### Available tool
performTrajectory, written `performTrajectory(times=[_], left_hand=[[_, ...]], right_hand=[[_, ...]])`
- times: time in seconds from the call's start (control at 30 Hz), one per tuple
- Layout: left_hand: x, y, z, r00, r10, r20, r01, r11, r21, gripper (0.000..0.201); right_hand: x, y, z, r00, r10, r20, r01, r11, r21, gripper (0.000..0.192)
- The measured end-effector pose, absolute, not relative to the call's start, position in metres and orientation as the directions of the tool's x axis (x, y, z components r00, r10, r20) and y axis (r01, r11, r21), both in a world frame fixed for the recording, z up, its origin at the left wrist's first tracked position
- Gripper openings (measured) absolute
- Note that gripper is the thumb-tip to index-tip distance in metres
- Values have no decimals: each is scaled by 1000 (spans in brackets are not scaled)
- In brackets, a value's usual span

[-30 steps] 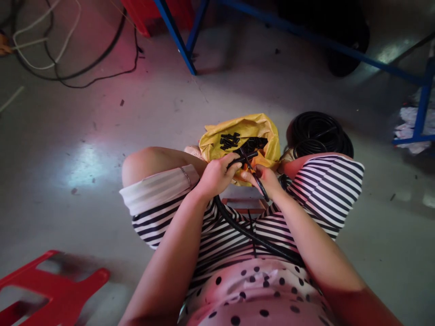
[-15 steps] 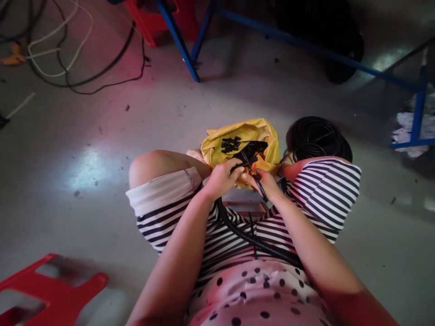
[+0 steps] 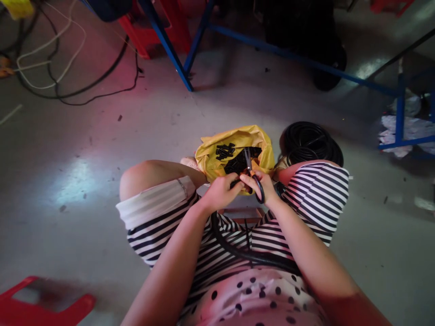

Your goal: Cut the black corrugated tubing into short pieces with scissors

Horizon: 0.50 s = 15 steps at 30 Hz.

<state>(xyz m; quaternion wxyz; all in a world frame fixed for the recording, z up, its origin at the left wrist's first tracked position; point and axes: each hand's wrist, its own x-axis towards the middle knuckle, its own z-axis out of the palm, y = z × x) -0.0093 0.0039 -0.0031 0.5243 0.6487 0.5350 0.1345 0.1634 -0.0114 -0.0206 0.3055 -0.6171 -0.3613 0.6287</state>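
Head view: I see left hand (image 3: pixel 222 190) closed around black tube (image 3: pixel 226 243), length curving over striped lap (image 3: pixel 306 217). Right hand (image 3: pixel 265 186) grips scissors (image 3: pixel 248 162), blades pointing over yellow bag (image 3: pixel 268 154), short black pieces (image 3: pixel 225 151) inside. Black coil (image 3: pixel 309 142) lies right of bag. I judge step as snipping tube; blades look clear of it. Further cut would call for feeding tube between blades, left hand kept back.
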Motion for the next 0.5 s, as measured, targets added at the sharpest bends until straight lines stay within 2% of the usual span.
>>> performTrajectory(times=[0.07, 0.13, 0.3, 0.5], left_hand=[[-6, 1, 1, 434, 795, -424, 511, 170, 843, 28], [-5, 0, 4, 435, 784, -444, 461, 229, 857, 28], [-11, 5, 4, 419, 813, -404, 397, 236, 887, 27], [-21, 12, 0, 151, 950, -275, 390, 198, 899, 21]], right_hand=[[162, -10, -15, -65, 823, -564, -50, -567, -822, 45], [162, -8, -12, -43, 827, -560, -89, -562, -822, 41], [166, -7, -14, 90, 854, -513, -4, -515, -857, 44], [166, -10, -16, -4, 847, -531, 74, -529, -845, 54]])
